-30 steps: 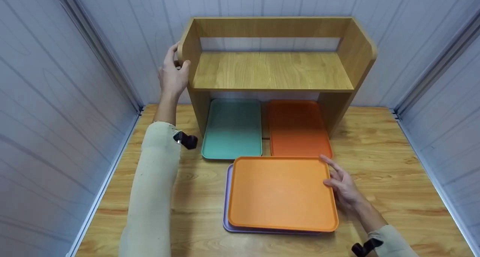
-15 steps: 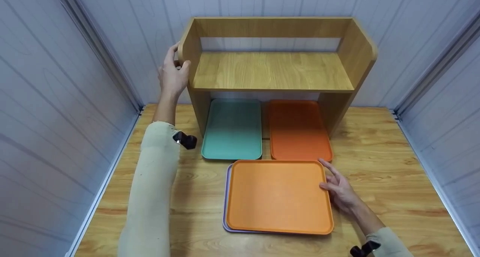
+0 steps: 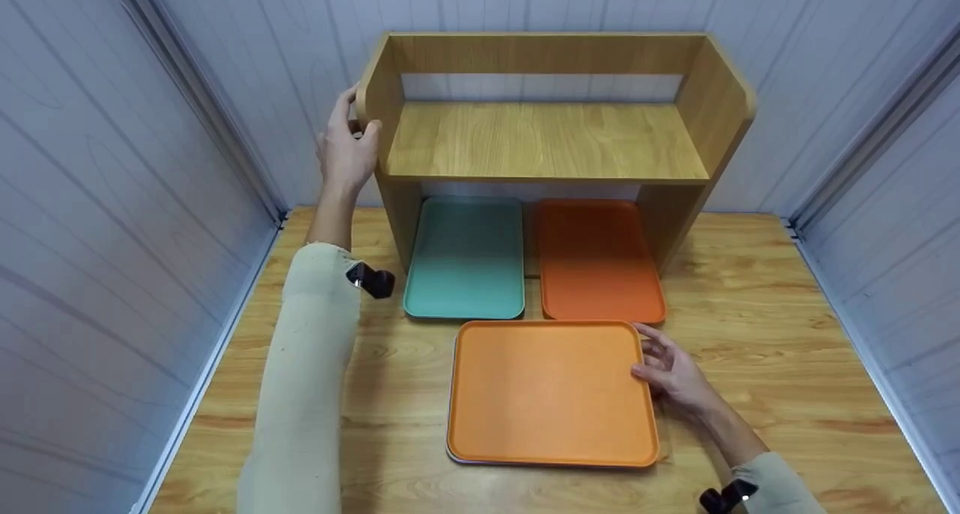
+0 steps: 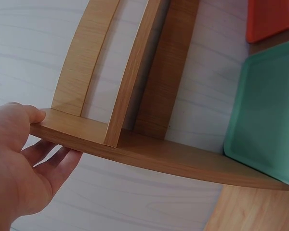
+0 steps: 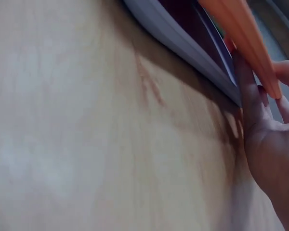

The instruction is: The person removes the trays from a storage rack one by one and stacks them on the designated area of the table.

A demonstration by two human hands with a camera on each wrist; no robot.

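Pale panelled walls close round a wooden table [image 3: 750, 304]. At the far side, the left hand [image 3: 345, 150] grips the left wall of a wooden shelf [image 3: 547, 139]. Near, the right hand [image 3: 675, 375] holds the right rim of a light orange tray [image 3: 547, 390] stacked on a purple tray [image 5: 178, 36], fingers curled beneath.

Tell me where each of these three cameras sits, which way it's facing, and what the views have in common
Head: worn on the head, looking forward and down at the table, wooden shelf and trays; both sleeved arms show, left hand and right hand.
Left wrist: looks along the left hand gripping the shelf's side panel, teal tray beyond.
Right wrist: low over the table, looking at the right hand under the orange tray.
Shared: head and left wrist both show the teal tray.
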